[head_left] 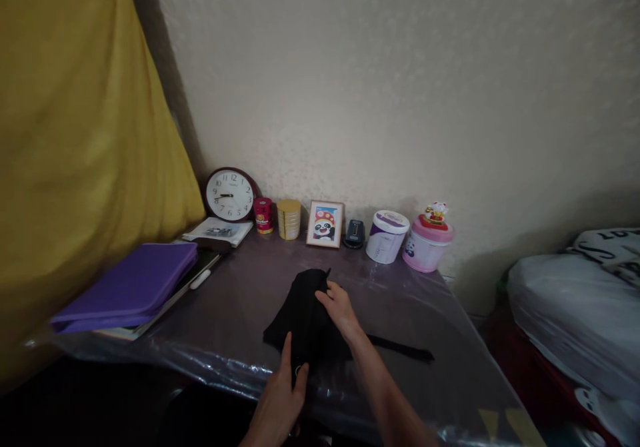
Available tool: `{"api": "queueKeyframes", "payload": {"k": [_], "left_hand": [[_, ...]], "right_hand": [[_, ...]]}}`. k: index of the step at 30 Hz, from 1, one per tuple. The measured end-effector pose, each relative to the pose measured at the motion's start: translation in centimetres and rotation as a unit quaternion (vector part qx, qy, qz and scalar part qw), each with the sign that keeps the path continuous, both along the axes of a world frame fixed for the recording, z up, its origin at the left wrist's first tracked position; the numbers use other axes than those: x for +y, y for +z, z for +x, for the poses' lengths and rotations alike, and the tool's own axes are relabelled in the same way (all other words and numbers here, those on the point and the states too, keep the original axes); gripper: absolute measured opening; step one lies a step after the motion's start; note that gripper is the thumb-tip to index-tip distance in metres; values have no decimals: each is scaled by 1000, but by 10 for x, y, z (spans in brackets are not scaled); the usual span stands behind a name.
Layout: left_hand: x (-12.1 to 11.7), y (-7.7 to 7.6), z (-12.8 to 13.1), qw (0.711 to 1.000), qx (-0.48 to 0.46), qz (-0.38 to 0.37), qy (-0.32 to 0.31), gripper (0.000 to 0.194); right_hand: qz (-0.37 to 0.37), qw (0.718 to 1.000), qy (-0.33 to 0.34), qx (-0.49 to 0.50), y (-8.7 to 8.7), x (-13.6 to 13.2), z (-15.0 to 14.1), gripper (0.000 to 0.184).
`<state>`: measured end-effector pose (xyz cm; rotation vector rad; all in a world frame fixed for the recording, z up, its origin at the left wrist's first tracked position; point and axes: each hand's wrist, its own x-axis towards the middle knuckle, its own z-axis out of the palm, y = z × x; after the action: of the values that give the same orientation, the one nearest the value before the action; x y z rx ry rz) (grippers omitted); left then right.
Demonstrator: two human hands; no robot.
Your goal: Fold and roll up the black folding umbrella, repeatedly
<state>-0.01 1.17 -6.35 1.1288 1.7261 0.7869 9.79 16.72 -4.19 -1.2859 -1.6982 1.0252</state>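
Black fabric (303, 307) partly hidden by right hand (341, 310)

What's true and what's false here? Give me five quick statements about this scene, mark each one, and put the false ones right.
1. The left hand and right hand are both at the black fabric item. True.
2. The cat figurine sits on the white tub. False: it sits on the pink tub.
3. The framed panda picture stands to the right of the yellow container. True.
4. The right hand holds the purple folder. False: the folder lies toward the picture's left, apart from both hands.
5. The clock has a square face. False: its face is round.
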Motion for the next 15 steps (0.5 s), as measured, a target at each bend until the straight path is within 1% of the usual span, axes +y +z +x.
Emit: {"api": "queueKeyframes", "payload": {"k": [3, 5, 9, 12, 15], "left_hand": [[0, 1, -1, 999, 39, -3, 0, 68], [1, 0, -2, 998, 67, 0, -7, 68], [2, -3, -4, 994, 110, 12, -19, 63], [3, -6, -4, 991, 130, 5, -30, 62], [3, -7, -4, 989, 146, 1, -36, 63]], "right_hand": [[-2, 998, -12, -61, 0, -1, -19, 44], [-1, 995, -7, -95, 1, -4, -29, 45], [11, 985, 5, -174, 6, -10, -41, 40], [17, 970, 16, -242, 9, -13, -45, 37], [18, 959, 25, -283, 11, -15, -48, 33]]}}
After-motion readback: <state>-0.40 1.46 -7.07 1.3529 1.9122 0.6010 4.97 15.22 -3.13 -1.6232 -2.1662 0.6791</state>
